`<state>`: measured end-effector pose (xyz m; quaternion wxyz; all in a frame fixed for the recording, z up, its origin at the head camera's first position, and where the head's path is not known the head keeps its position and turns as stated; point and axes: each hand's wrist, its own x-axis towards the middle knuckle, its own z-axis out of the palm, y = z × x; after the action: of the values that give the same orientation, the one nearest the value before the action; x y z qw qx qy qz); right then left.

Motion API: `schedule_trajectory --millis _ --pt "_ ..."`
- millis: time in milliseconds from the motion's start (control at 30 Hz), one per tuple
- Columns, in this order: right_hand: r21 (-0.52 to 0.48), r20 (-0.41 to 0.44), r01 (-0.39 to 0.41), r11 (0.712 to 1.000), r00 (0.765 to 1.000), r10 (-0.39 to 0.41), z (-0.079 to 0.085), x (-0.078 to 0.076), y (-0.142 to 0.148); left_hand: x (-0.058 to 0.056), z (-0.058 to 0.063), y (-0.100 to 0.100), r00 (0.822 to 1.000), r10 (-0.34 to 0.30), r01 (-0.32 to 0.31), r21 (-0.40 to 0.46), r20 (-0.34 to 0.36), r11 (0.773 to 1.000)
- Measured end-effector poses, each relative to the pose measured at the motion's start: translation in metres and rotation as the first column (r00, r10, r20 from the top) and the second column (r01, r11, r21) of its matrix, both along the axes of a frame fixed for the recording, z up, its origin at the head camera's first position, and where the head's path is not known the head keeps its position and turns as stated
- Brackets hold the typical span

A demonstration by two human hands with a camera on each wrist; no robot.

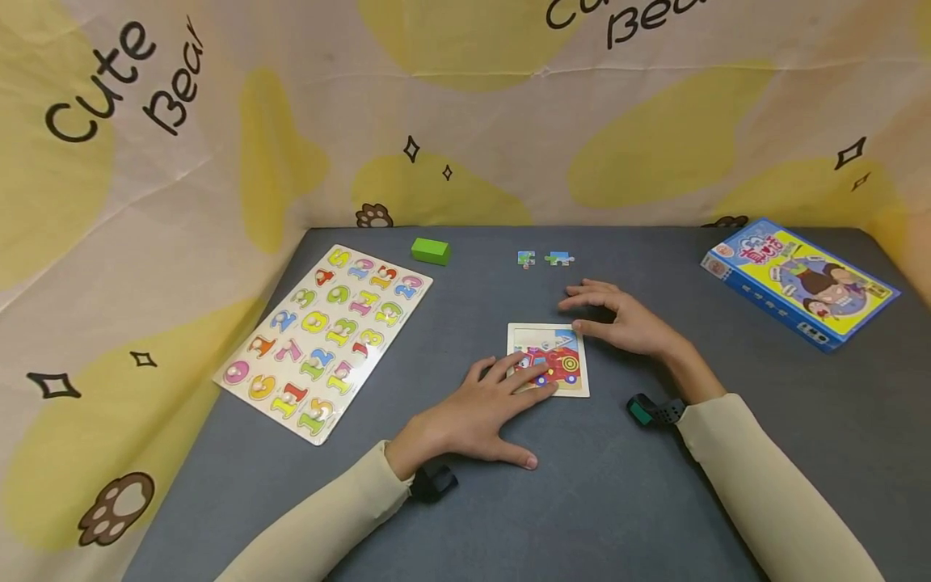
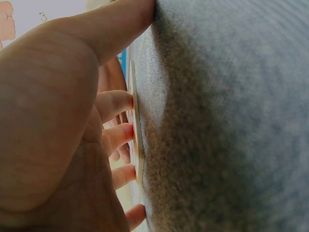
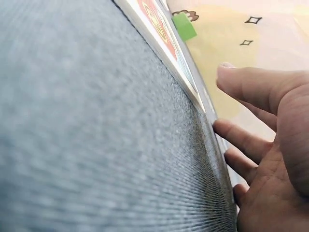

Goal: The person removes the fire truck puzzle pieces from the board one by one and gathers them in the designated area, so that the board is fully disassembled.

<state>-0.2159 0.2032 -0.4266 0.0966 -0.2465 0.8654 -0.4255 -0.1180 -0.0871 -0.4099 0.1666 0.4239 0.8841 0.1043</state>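
The step in hand seems to be steadying a partly filled jigsaw: the left hand (image 1: pixel 480 414) lies with fingers spread, its fingertips resting on a small square jigsaw board with a pale wooden frame (image 1: pixel 534 336), while its thumb lies off the board. It presses rather than clasps. The right hand (image 1: pixel 625 319) is released and holds nothing, its fingers loosely bent by the board's far right corner; the right wrist view shows its thumb apart from the frame.

Beyond the board on the dark grey tabletop (image 1: pixel 596 501) sit a small blue-and-green jigsaw piece (image 1: pixel 526 259) and, just to its right, a wider blue-and-green interlocking piece (image 1: pixel 559 259). The next move probably calls for a fingertip pinch on one of them, a turn to match its tabs, and a gentle press into place.

The board lies flat in front of the person, between the hands. It shows a red fire truck with round wheels and a ladder, under blue at the upper right; the upper left looks pale and unfilled. The left fingers hide part of the truck.
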Motion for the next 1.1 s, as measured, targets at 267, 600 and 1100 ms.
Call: schedule_trajectory --millis 267,600,1100 --pt "0.047 -0.051 -0.083 0.995 0.995 0.085 0.001 0.010 -0.007 -0.001 0.000 -0.001 1.000 0.003 -0.003 -0.010 0.011 1.000" --pt "0.097 -0.060 -0.130 0.987 0.989 0.136 0.005 0.019 -0.010 0.000 0.002 0.000 1.000 0.001 -0.001 -0.013 0.005 1.000" --pt "0.139 -0.087 -0.139 0.980 0.985 0.152 0.007 0.022 -0.012 0.001 0.001 0.000 1.000 0.005 -0.005 -0.009 0.008 1.000"
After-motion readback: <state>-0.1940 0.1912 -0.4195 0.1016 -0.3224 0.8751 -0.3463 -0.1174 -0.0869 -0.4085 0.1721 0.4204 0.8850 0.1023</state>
